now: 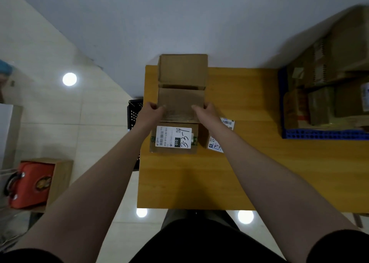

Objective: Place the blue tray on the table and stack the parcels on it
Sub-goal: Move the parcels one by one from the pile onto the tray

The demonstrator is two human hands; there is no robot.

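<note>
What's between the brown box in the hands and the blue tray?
In the head view, only bare yellow wooden table lies between the plain brown cardboard box and the blue plastic tray.

One blue tray (319, 134), one table (199, 179), four parcels (180, 105) off the tray, more blurred on it.

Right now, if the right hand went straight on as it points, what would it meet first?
The right hand grips the brown parcel; beyond it, probably the far box by the wall, depth unclear.

Wooden table (199, 179); cardboard parcels (173, 138), blue tray (319, 134) atop
</note>
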